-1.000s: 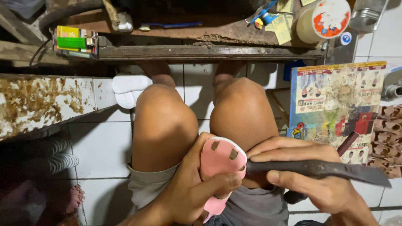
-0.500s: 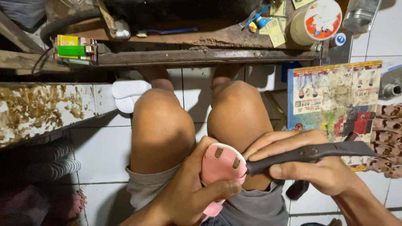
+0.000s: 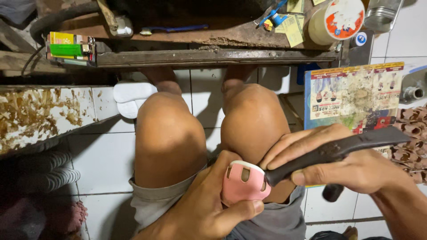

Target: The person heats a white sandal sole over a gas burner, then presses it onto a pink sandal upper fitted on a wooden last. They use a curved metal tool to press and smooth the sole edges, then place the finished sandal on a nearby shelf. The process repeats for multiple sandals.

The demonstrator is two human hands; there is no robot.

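My left hand (image 3: 209,209) grips a pink sole-shaped piece (image 3: 243,183) with slots in it, held over my lap just below my right knee. My right hand (image 3: 342,164) is closed around a long dark knife-like tool (image 3: 338,150). The tool's tip presses against the right edge of the pink piece, while its other end points to the right. My bare knees (image 3: 209,133) fill the middle of the view. The lower part of the pink piece is hidden by my left thumb and palm.
A worn wooden workbench (image 3: 213,42) crosses the top, with a round tape roll (image 3: 336,20), small packets and a glass jar (image 3: 383,13) on it. A stained white board (image 3: 40,113) lies left. A printed cardboard sheet (image 3: 351,95) and brown scraps (image 3: 411,138) sit right. White tile floor below.
The tool has swung upward on the right and its tip has closed in on the pink piece's edge. My left hand has turned the pink piece, so less of it shows.
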